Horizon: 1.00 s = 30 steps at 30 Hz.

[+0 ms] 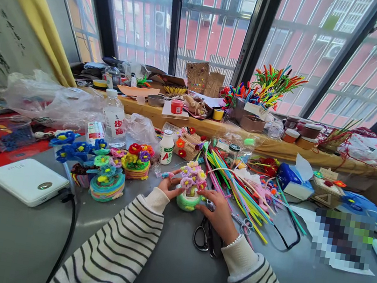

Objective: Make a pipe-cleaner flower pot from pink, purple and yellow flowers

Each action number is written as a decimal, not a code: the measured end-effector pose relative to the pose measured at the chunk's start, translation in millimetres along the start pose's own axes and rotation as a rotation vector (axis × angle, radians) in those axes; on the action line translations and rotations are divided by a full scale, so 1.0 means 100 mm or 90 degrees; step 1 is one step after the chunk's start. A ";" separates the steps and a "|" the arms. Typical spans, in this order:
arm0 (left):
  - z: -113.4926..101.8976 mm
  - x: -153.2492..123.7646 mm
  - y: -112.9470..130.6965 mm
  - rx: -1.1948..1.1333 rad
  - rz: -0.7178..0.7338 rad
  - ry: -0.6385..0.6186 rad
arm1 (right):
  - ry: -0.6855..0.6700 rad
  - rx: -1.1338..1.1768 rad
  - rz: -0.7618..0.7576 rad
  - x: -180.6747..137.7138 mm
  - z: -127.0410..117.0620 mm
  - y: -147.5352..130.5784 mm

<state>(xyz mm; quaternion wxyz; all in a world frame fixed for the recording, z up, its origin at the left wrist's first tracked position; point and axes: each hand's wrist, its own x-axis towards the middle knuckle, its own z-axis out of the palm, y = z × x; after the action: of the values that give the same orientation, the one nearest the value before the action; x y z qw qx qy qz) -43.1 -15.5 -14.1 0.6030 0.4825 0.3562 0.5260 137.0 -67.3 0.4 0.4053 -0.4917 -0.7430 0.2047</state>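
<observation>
In the middle of the table stands a small pipe-cleaner flower pot (pixel 188 202), with a green and white coiled base and pink, lilac and yellow flowers on top. My left hand (pixel 168 188) grips its left side, thumb against the upper part. From the right, my right hand (pixel 219 212) pinches the pot with thumb and fingers. Black-handled scissors (pixel 201 239) lie just below my right hand. Smaller grey scissors (pixel 245 225) rest to the right of it. Beyond them spreads a pile of coloured pipe cleaners (pixel 238 187).
Finished flower pots (pixel 107 187) stand at the left, near a white power bank (pixel 28 181) with a black cable. Behind are a white milk-drink bottle (pixel 166 147) and a water bottle (pixel 113 121). A blue tissue pack (pixel 294 181) sits at the right, below the cluttered sill.
</observation>
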 end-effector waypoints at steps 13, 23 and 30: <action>-0.01 -0.02 0.08 -0.087 0.002 0.014 | 0.029 0.210 0.061 0.03 0.05 0.11; 0.16 -0.12 0.19 0.056 0.032 0.043 | 0.002 0.470 0.094 0.06 0.03 0.03; 0.47 -0.25 0.10 0.192 0.118 0.103 | 0.004 0.582 0.107 0.04 0.10 -0.03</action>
<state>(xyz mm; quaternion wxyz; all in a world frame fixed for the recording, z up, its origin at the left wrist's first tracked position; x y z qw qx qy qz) -7.0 -49.4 6.5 0.4421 0.5545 0.4325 0.5568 126.5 -63.9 -1.2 0.5648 -0.3217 -0.5326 0.5421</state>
